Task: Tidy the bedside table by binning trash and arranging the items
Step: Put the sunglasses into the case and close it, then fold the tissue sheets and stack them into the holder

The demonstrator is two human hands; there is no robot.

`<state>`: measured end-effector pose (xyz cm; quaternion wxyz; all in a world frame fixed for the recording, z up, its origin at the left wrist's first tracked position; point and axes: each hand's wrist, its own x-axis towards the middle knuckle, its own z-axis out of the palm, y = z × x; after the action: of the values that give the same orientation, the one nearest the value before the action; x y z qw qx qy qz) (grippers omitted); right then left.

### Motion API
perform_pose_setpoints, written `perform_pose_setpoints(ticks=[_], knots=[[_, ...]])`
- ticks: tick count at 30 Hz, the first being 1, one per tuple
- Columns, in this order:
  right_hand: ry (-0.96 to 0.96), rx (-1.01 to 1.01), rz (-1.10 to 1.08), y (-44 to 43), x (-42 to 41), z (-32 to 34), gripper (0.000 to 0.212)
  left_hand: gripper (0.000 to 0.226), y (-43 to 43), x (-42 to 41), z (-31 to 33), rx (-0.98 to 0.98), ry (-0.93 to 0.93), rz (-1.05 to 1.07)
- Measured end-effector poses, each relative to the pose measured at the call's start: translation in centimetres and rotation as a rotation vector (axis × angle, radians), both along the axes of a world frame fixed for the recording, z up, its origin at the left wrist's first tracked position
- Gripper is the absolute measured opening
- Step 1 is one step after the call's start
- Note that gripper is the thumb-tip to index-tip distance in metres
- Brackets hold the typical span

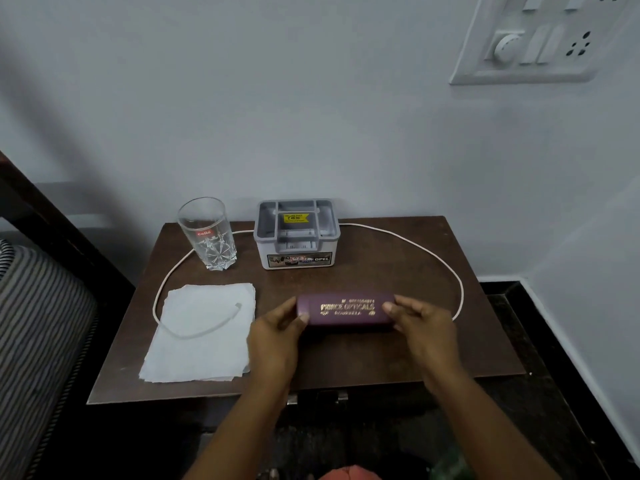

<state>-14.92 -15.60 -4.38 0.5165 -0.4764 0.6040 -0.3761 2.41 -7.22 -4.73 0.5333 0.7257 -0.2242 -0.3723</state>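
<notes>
A purple spectacle case (346,309) with gold lettering lies crosswise at the middle of the dark wooden bedside table (381,355). My left hand (277,336) grips its left end and my right hand (424,327) grips its right end, thumbs on top. A stack of white paper napkins (204,341) lies at the front left. An empty clear drinking glass (209,233) stands at the back left. A grey compartmented organiser box (296,233) sits at the back centre. A thin white cable (415,244) loops around the tabletop, one end lying on the napkins.
The table stands against a pale wall, with a switch panel (533,43) high on the right. A striped cushion (38,323) and dark bed frame (52,220) are on the left. Dark floor lies to the right and in front.
</notes>
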Motion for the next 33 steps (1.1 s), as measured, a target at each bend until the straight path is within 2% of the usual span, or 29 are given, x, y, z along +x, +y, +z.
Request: perform_pose_setpoints(ticks=[4,12,18,24,29,33], knots=[[0.047,-0.001,-0.026,-3.5,-2.5,1.0,0.040,0.043,-4.0,-2.6,0.3,-0.012,-0.146,-0.151],[0.136,0.030,-0.084,-6.8,-6.5,-0.6,0.041,0.047,-8.3,-6.4,-2.4,0.023,-0.030,-0.195],[0.241,0.028,-0.060,-7.0,-7.3,-1.3,0.043,0.049,-8.4,-7.0,-3.4,0.046,-0.105,-0.214],[0.318,-0.036,-0.102,-5.7,-6.8,0.5,0.044,0.050,-7.5,-6.3,-1.7,0.052,-0.129,-0.285],[0.306,-0.312,-0.153,-0.9,-4.1,2.2,0.034,0.038,-2.6,-2.2,1.2,-0.033,-0.460,-0.255],[0.348,-0.523,0.112,4.0,0.9,1.6,0.031,0.029,2.4,3.0,1.5,-0.060,-0.693,-0.188]])
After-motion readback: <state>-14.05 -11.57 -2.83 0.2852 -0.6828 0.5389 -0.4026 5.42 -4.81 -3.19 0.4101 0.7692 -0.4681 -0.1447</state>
